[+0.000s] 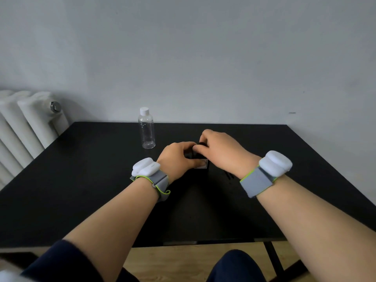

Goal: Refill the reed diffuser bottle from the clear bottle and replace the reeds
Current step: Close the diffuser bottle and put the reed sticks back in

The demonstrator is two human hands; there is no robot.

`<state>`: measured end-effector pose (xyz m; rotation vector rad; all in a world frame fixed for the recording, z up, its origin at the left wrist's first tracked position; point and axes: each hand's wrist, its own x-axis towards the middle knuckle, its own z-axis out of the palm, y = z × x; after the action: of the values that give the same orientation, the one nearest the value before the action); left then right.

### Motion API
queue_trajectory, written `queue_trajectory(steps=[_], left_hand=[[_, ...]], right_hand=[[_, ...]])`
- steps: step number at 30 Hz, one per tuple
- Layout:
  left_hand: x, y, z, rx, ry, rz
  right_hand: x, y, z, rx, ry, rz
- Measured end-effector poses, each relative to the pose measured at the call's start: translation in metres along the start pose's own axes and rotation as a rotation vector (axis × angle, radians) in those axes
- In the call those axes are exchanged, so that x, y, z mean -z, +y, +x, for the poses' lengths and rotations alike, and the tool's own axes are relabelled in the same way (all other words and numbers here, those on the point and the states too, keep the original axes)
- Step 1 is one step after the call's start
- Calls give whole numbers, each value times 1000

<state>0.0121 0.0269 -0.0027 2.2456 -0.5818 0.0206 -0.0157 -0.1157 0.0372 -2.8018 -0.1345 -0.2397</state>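
A dark reed diffuser bottle (203, 165) with a pale label stands in the middle of the black table (81, 190), mostly hidden by my hands. My left hand (179, 157) wraps around its body from the left. My right hand (219, 149) pinches the bottle's dark top from the right. A clear plastic bottle (146, 130) with a white cap stands upright behind and to the left, apart from both hands. It looks nearly empty. Thin dark sticks, possibly reeds (228, 176), lie on the table under my right wrist, hard to make out.
A white radiator (24, 127) stands against the wall past the table's left edge. The grey wall rises right behind the table. Both wrists carry grey bands with white devices. A wooden floor and a table leg (273, 259) show below the front edge.
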Motion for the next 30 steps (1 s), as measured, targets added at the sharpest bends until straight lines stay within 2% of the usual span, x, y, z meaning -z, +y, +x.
queue_trajectory(steps=[3,5,11,30], left_hand=[[0,2,-2,27,19,-34],[0,3,-3,58,23,-69],[-3,0,-1,90,30,-75],[-4,1,-2,72,34,-114]], right_hand=[[14,12,2,-94,21,141],[21,27,5,-162,50,103],[18,57,1,-316,-192,-123],[0,40,9,-316,-151,-258]])
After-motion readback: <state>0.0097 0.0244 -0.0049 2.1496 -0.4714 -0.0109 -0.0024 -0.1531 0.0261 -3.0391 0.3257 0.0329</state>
